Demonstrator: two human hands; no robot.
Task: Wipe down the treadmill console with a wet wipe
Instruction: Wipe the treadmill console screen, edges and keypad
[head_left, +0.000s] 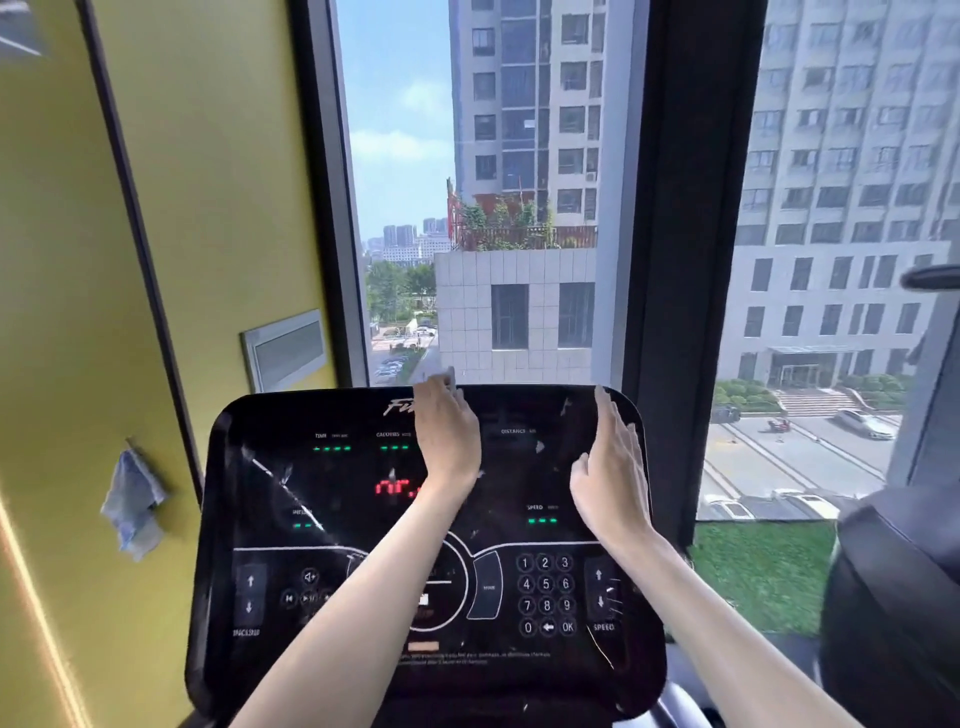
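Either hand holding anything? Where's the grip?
No visible grip. Left hand lies flat on the console; right hand is open, edge-on. No wipe visible.

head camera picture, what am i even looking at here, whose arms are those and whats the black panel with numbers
The one picture comes from a camera worn on a person's head, looking forward and down, so the two bare arms are the wearer's own. The black panel is a treadmill console, with green and red lit readouts, a number keypad and speed arrows. The left hand lies flat near the top edge, over the logo. The right hand is open, edge-on, by the console's upper right. Something pale shows just past the left fingers; I cannot tell whether it is a wipe. Light streaks mark the glossy surface. A blue cloth hangs on the yellow wall, and windows show buildings outside.
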